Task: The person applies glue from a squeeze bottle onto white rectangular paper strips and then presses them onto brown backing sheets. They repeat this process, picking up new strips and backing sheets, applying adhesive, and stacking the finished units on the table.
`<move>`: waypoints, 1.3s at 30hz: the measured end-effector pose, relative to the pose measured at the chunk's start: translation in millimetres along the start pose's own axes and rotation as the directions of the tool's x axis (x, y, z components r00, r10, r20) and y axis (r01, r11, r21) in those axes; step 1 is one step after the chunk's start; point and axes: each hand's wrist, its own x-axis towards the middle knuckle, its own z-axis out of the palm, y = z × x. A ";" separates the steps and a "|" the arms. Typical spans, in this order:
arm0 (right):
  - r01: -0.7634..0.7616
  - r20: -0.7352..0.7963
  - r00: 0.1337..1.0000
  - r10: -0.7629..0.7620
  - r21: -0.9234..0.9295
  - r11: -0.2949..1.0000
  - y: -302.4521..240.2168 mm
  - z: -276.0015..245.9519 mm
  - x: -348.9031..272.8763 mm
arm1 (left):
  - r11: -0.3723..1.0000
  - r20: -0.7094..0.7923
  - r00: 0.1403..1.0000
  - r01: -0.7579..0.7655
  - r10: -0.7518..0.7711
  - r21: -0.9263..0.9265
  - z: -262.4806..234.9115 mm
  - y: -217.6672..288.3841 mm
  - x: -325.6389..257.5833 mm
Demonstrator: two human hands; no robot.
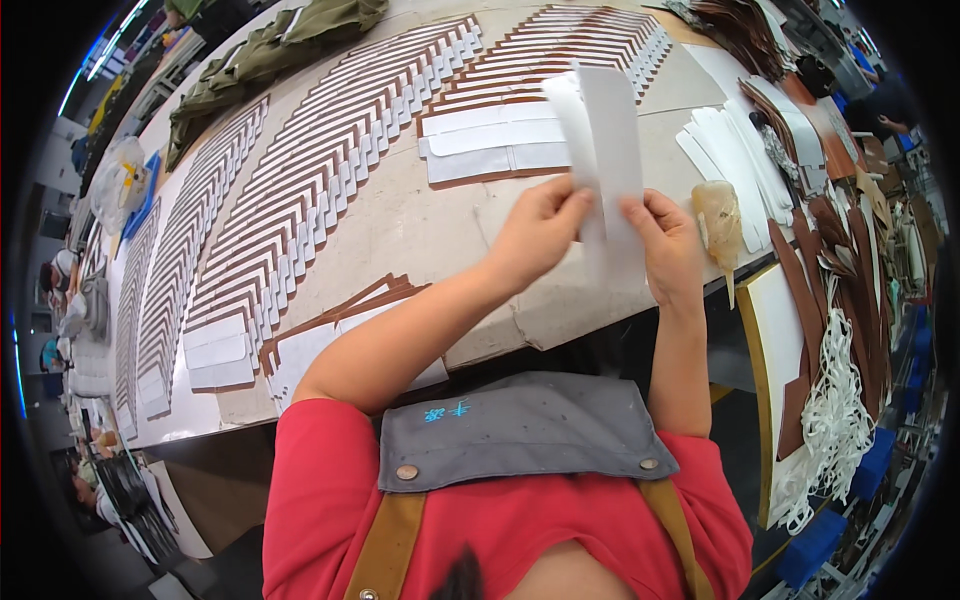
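Observation:
In front of me, over the table's near edge, I hold up a long white strip (612, 125), slightly blurred. It shows two long faces with a line between them; whether it is one folded strip or two pieces I cannot tell. My left hand (545, 232) pinches its left side between thumb and fingers. My right hand (664, 240) grips the right side, thumb on the near face. Just beyond lies a brown-edged panel with a white strip on it (495, 145), at the near end of an overlapping row. A yellowish squeeze bottle (718, 222) with a pointed nozzle stands beside my right hand.
Overlapping rows of brown-and-white panels (330, 150) cover the table's left and back. Loose white strips (735, 160) lie right, near brown strips (800, 320) and white cords (830, 420). Brown-edged pieces (345, 315) sit by my left forearm; green cloth (260, 65) lies far left.

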 end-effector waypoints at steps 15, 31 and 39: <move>0.343 0.149 0.925 -0.348 -0.719 0.604 -10.2 26.7 -15.0 | 0.767 -0.025 0.943 -0.253 0.331 0.590 -30.5 4.1 -28.0; 0.209 -0.466 0.838 -0.285 -0.208 0.956 -15.3 -43.2 -3.4 | 0.997 -0.356 0.934 0.008 0.019 0.075 -80.7 7.5 -44.1; 0.046 0.075 0.868 -0.491 -0.996 -0.071 22.0 -24.7 13.6 | 0.982 -0.339 0.937 -0.018 0.081 0.186 -66.0 4.9 -37.5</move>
